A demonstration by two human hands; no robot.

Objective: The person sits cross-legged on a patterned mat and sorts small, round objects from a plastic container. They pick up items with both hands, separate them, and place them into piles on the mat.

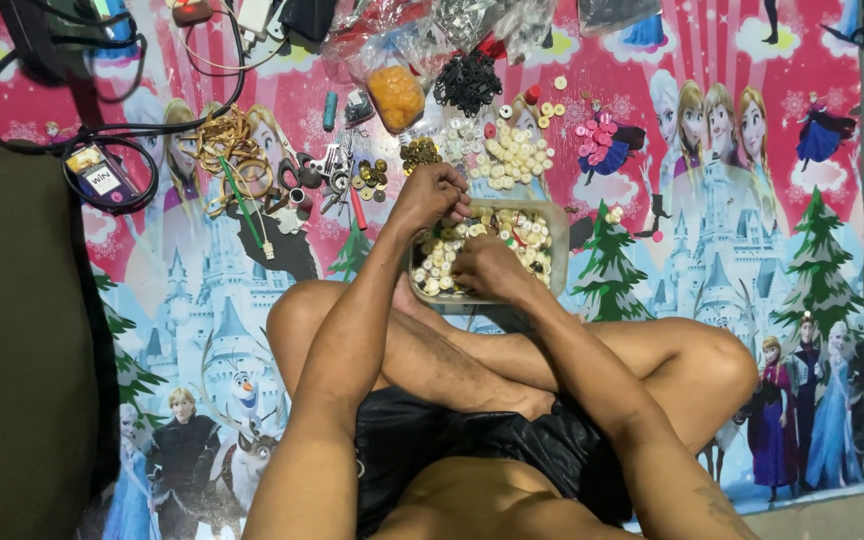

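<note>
A clear rectangular container [556, 228] full of small cream and mixed-colour buttons rests on the mat in front of my crossed legs. My left hand [432, 193] hovers over its upper left corner with the fingers pinched together, seemingly on a small button that I cannot make out. My right hand [484, 268] reaches down into the container, fingers curled among the buttons. Sorted piles lie just beyond: cream buttons [512, 152], pink buttons [597, 140], black pieces [468, 80] and brass-coloured buttons [419, 152].
A colourful cartoon-print mat [202, 300] covers the floor. A plastic bag of orange pieces [396, 95], scissors and small tools [330, 165], gold rings [227, 150] and black cables [82, 110] lie at the far left. A dark cushion [12, 340] borders the left.
</note>
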